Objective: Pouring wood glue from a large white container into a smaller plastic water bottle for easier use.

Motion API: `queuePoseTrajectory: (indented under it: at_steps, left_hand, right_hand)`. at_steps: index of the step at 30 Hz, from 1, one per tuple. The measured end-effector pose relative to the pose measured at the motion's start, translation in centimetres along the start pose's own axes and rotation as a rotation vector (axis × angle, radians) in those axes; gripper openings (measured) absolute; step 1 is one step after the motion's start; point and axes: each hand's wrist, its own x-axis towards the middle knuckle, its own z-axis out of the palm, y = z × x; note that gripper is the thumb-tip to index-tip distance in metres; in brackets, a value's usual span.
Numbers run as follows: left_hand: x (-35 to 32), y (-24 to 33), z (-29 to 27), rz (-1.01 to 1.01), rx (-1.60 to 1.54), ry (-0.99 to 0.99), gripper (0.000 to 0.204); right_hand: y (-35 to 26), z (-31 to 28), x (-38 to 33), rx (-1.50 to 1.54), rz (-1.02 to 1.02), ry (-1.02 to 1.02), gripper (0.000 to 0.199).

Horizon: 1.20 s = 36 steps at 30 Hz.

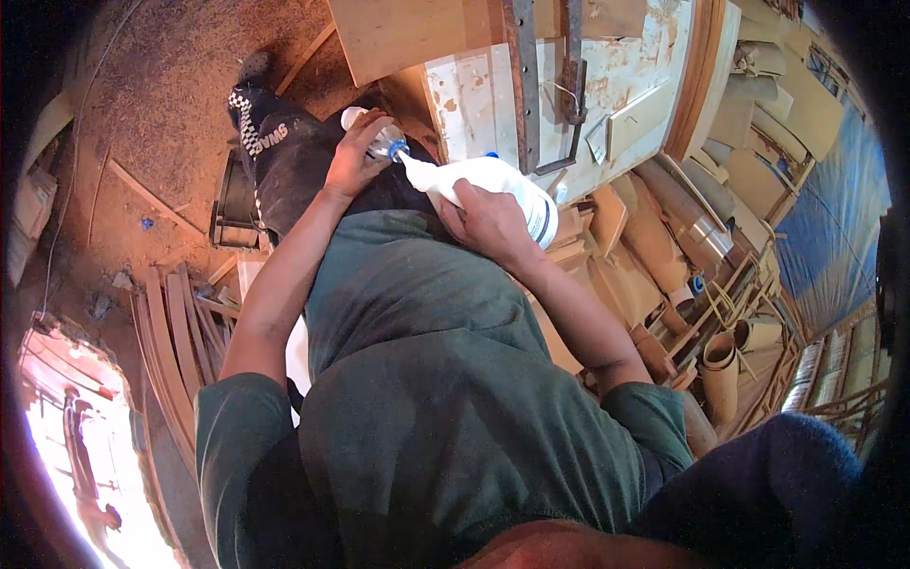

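Both forearms rise from the lower edge across a green shirt and meet near the top centre of the view. The left hand is bent at the wrist, its fingers curled shut around a small clear bottle with a white cap at its far end and a blue collar at the near end. The right hand lies palm down, clamped over the body of a large white jug, which is tipped so its tapering white spout points left and meets the blue collar of the small bottle. Both containers are held in the air in front of the chest, above a dark trouser leg and just left of the counter.

There is one small bottle and one jug. The jug carries a label near its base, a pale panel with a dark blue band curving round the right end; its print is too small to tell. A blue cap shows just behind the jug's upper edge.

The counter at upper right is a worn white-painted board with flaking patches, crossed by two dark metal bars that run side by side. One black shoe with a checkered white band stands on the dusty floor. A bundle of curved wooden strips lies at the left, and several rolled sheets of thin wood stand at the right.
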Motion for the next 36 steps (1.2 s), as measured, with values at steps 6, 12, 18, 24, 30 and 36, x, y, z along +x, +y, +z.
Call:
queuePoseTrajectory:
  at_steps: [6, 12, 18, 24, 30, 36]
  left_hand:
    - [0.0, 0.1, -0.1, -0.018, -0.011, -0.018, 0.070]
    - [0.1, 0.5, -0.1, -0.068, -0.060, -0.043, 0.068]
    - [0.0, 0.4, -0.1, -0.029, -0.026, -0.027, 0.067]
    - [0.1, 0.4, 0.0, -0.028, -0.047, -0.023, 0.068]
    - [0.1, 0.3, 0.1, -0.034, -0.073, -0.031, 0.068]
    - [-0.1, -0.3, 0.2, -0.023, -0.039, -0.009, 0.067]
  right_hand:
    - [-0.1, 0.0, 0.0, -0.004, 0.001, 0.000, 0.035]
    - [0.1, 0.0, 0.0, 0.004, -0.004, 0.015, 0.034]
    - [0.1, 0.1, 0.0, -0.002, -0.003, -0.013, 0.032]
    - [-0.1, -0.2, 0.0, -0.005, 0.033, -0.047, 0.030]
    - [0.0, -0.4, -0.1, 0.012, 0.018, -0.050, 0.027]
    - [-0.3, -0.8, 0.1, 0.020, 0.014, -0.053, 0.027]
